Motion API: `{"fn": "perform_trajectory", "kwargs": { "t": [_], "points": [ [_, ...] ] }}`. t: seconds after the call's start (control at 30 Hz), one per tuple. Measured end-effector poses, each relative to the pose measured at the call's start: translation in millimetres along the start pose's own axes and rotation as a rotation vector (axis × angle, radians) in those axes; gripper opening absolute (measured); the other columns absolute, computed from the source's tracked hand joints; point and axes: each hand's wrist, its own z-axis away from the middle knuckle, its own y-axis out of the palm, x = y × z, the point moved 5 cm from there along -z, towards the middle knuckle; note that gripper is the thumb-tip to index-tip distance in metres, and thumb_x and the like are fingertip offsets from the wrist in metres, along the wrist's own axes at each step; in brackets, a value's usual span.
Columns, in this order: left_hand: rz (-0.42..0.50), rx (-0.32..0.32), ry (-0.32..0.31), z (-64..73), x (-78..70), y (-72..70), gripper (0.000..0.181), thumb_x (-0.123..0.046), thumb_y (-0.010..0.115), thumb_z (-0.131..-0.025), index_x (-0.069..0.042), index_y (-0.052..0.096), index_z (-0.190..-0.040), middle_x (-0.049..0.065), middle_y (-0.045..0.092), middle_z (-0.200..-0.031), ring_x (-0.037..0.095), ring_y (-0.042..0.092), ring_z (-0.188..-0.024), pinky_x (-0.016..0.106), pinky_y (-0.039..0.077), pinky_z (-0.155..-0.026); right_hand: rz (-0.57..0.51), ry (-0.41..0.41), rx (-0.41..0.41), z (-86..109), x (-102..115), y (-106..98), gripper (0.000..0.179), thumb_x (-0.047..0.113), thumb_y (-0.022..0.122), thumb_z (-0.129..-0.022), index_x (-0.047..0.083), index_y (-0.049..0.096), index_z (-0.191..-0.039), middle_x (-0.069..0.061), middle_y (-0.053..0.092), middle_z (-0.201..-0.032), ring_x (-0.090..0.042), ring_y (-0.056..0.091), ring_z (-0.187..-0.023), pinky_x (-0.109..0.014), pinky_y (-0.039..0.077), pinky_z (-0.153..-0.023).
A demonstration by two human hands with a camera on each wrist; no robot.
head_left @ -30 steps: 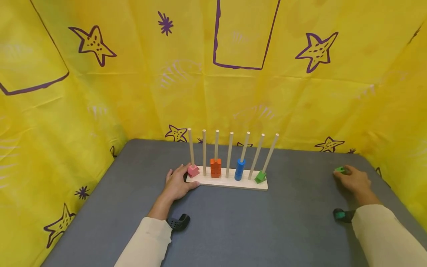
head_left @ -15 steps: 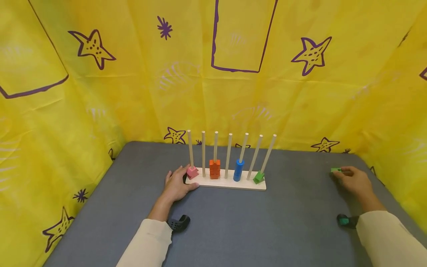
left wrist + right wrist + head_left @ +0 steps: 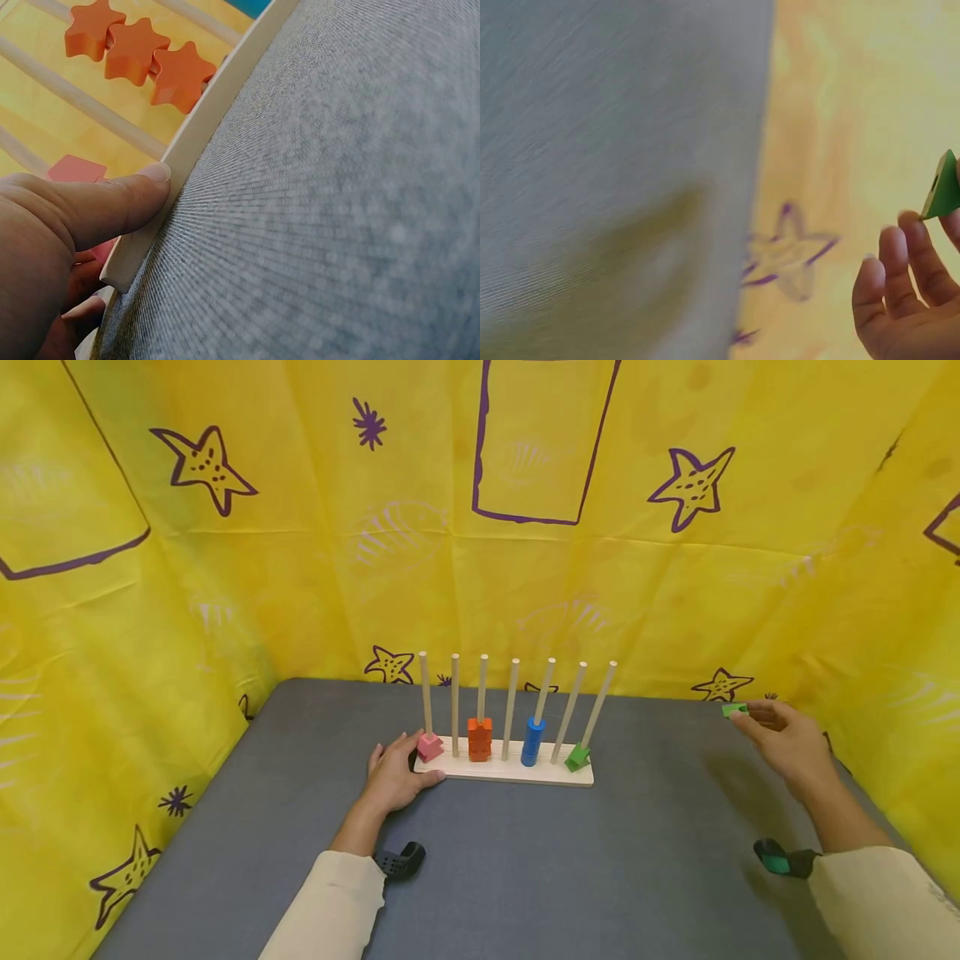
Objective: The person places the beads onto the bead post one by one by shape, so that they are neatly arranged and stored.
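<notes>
A pale wooden base (image 3: pixel 510 771) with several upright pegs stands on the grey table. My left hand (image 3: pixel 393 781) grips its left end, the thumb along the front edge and the other fingers round the side. Near that hand a pink block (image 3: pixel 430 747) sits on the leftmost peg. Orange star-shaped blocks (image 3: pixel 135 51) are stacked on another peg, blue round blocks (image 3: pixel 532 743) farther right, and a green piece (image 3: pixel 577 758) on the rightmost peg. Off to the right, above the table, my right hand (image 3: pixel 791 747) pinches a green block (image 3: pixel 943 187), triangular with a hole.
Yellow cloth (image 3: pixel 337 593) with purple starfish drawings hangs behind and along both sides of the grey table (image 3: pixel 525 868). A dark strap mount (image 3: pixel 401 860) is on the left wrist, and a similar one (image 3: pixel 780 858) is on the right.
My right hand has picked up the green block, lifting it off the table and away toward the back. My left hand keeps its hold on the base.
</notes>
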Motion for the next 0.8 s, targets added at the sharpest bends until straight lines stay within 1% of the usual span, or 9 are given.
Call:
{"fn": "perform_trajectory", "kwargs": {
  "t": [0.07, 0.1, 0.17, 0.27, 0.33, 0.43, 0.6, 0.7, 0.8],
  "points": [
    [-0.003, 0.003, -0.002, 0.2, 0.3, 0.0, 0.083, -0.030, 0.080, -0.080, 0.000, 0.040, -0.146, 0.024, 0.042, -0.144, 0.036, 0.026, -0.139, 0.054, -0.002, -0.111, 0.002, -0.044, 0.003, 1.7, 17.6, -1.3, 0.072, 0.051, 0.054, -0.094, -0.001, 0.041, -0.143, -0.026, 0.046, -0.135, -0.044, 0.047, -0.116, -0.031, 0.049, -0.072],
    [-0.004, 0.004, -0.003, 0.2, 0.3, -0.1, 0.083, -0.030, 0.080, -0.080, 0.000, 0.040, -0.146, 0.024, 0.042, -0.144, 0.036, 0.026, -0.139, 0.054, -0.002, -0.111, 0.001, -0.064, 0.006, 2.5, 26.1, -1.7, 0.070, 0.050, 0.055, -0.094, 0.001, 0.042, -0.143, -0.025, 0.046, -0.135, -0.040, 0.049, -0.114, -0.029, 0.048, -0.072],
    [-0.004, 0.005, -0.006, 0.4, 0.5, -0.2, 0.083, -0.030, 0.081, -0.080, 0.001, 0.040, -0.145, 0.024, 0.042, -0.144, 0.036, 0.026, -0.139, 0.054, -0.002, -0.111, -0.006, -0.102, -0.003, 3.7, 42.7, -2.5, 0.066, 0.048, 0.057, -0.094, 0.004, 0.046, -0.141, -0.020, 0.050, -0.131, -0.026, 0.054, -0.108, -0.021, 0.047, -0.069],
    [-0.005, 0.006, -0.006, 0.0, 0.4, -0.2, 0.083, -0.030, 0.081, -0.079, 0.001, 0.040, -0.145, 0.024, 0.042, -0.143, 0.037, 0.026, -0.139, 0.054, -0.002, -0.111, -0.004, -0.146, -0.013, 6.3, 66.0, -3.2, 0.058, 0.048, 0.060, -0.092, 0.010, 0.054, -0.136, -0.010, 0.055, -0.124, -0.007, 0.056, -0.097, -0.019, 0.046, -0.069],
    [-0.004, 0.007, -0.006, -0.3, 0.0, -0.1, 0.083, -0.030, 0.081, -0.079, 0.001, 0.040, -0.145, 0.024, 0.042, -0.143, 0.036, 0.026, -0.139, 0.054, -0.001, -0.111, -0.017, -0.166, -0.010, 8.0, 79.8, -2.8, 0.055, 0.047, 0.062, -0.092, 0.012, 0.056, -0.133, -0.007, 0.058, -0.120, -0.002, 0.056, -0.093, -0.020, 0.046, -0.070],
    [-0.002, 0.010, -0.002, -0.6, -0.8, -0.1, 0.083, -0.030, 0.081, -0.080, 0.001, 0.040, -0.145, 0.024, 0.042, -0.143, 0.037, 0.026, -0.139, 0.054, -0.001, -0.111, -0.039, -0.181, -0.002, 10.5, 98.4, -0.8, 0.051, 0.046, 0.063, -0.091, 0.014, 0.059, -0.130, -0.003, 0.061, -0.115, -0.004, 0.057, -0.093, -0.022, 0.047, -0.072],
    [0.000, 0.006, 0.003, -0.1, -0.8, -1.1, 0.083, -0.029, 0.080, -0.080, 0.001, 0.040, -0.145, 0.024, 0.042, -0.143, 0.037, 0.027, -0.139, 0.054, -0.001, -0.111, -0.107, -0.224, 0.006, 11.2, 128.1, 8.1, 0.048, 0.039, 0.066, -0.091, 0.009, 0.060, -0.129, 0.000, 0.063, -0.111, -0.007, 0.059, -0.093, -0.023, 0.047, -0.073],
    [0.000, 0.005, 0.001, 0.3, -0.5, -1.3, 0.083, -0.028, 0.080, -0.080, 0.002, 0.039, -0.145, 0.025, 0.042, -0.143, 0.038, 0.027, -0.139, 0.055, -0.001, -0.111, -0.126, -0.248, 0.001, 10.3, 145.3, 15.3, 0.047, 0.038, 0.067, -0.091, 0.008, 0.062, -0.127, -0.001, 0.063, -0.110, -0.009, 0.060, -0.094, -0.025, 0.048, -0.072],
    [-0.001, 0.009, -0.003, 0.9, -1.2, -1.1, 0.083, -0.028, 0.080, -0.081, 0.002, 0.038, -0.146, 0.025, 0.042, -0.143, 0.038, 0.026, -0.139, 0.055, -0.002, -0.110, -0.122, -0.267, 0.002, 10.2, 160.8, 22.0, 0.046, 0.040, 0.066, -0.091, 0.009, 0.063, -0.126, -0.005, 0.064, -0.111, -0.015, 0.060, -0.097, -0.027, 0.049, -0.070]
  ]
}}
